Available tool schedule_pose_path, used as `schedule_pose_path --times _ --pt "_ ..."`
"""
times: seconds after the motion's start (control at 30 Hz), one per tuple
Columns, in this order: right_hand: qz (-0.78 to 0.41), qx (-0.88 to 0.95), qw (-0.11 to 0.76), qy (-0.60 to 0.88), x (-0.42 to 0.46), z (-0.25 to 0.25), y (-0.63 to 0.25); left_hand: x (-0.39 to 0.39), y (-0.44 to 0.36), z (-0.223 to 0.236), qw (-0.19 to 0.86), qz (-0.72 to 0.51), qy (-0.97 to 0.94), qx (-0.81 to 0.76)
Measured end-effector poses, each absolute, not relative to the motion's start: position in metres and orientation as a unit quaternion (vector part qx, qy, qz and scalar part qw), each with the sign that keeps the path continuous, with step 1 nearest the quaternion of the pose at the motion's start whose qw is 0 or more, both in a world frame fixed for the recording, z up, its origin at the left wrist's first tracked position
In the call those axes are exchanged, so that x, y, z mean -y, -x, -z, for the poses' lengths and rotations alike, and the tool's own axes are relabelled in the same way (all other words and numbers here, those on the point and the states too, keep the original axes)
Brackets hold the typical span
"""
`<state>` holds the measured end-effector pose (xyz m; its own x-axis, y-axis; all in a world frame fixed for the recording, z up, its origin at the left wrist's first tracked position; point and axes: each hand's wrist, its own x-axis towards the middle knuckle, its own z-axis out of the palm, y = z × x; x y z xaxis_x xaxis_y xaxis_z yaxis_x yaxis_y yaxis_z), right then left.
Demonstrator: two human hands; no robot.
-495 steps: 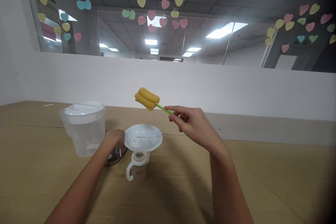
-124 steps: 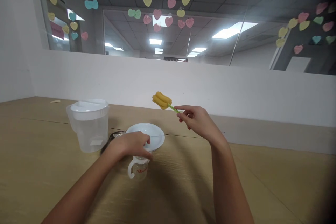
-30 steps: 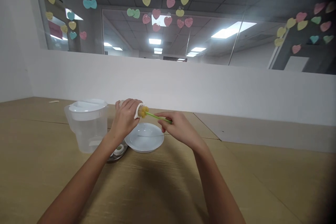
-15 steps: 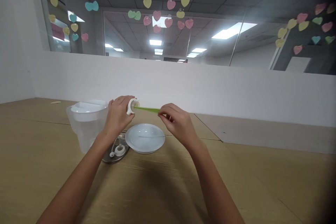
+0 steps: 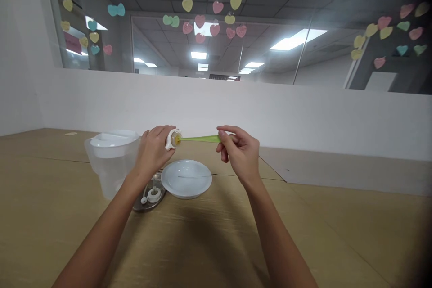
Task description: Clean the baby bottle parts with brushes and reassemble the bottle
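Note:
My left hand (image 5: pixel 154 146) is wrapped round a bottle, most of it hidden by the fingers. The bottle's white-collared mouth (image 5: pixel 173 139) points right, above the bowl. Between the thumb and fingers of my right hand (image 5: pixel 241 148) is the green handle of a bottle brush (image 5: pixel 201 138). Its yellow head shows just inside the bottle's mouth. Below sits a white bowl (image 5: pixel 186 180), with a thin line visible across its inside. Partly behind my left forearm lies a round metal plate (image 5: pixel 145 205) bearing a white ring-shaped part (image 5: pixel 154 195) and a thin tube with a small white end.
A translucent lidded pitcher (image 5: pixel 113 157) stands left of my left hand. The wooden table (image 5: pixel 216 243) meets a white wall (image 5: pixel 216 103), with a window above carrying heart-shaped notes. A small flat pale piece (image 5: pixel 70 133) lies at the back left.
My right hand has moved right, drawing the bottle brush partly outward, so its yellow head now shows at the mouth. The right-hand grip has turned. My left hand stays nearly in place.

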<state>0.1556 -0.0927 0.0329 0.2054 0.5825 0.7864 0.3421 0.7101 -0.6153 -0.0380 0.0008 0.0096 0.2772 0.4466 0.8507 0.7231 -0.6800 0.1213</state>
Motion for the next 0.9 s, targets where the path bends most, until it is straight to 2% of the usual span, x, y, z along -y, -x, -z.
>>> schedule_pose_path --times 0.23,0.77,0.9 --pt "-0.062 0.560 0.735 0.378 0.097 -0.040 -0.168 -0.005 0.027 -0.003 0.134 0.478 0.790 0.360" --pt "-0.040 0.525 0.754 0.394 0.109 -0.051 -0.193 -0.001 0.013 0.003 0.217 0.494 0.769 0.341" --pt "-0.006 0.463 0.798 0.386 0.114 -0.055 -0.209 -0.012 0.021 0.007 0.228 0.487 0.751 0.383"
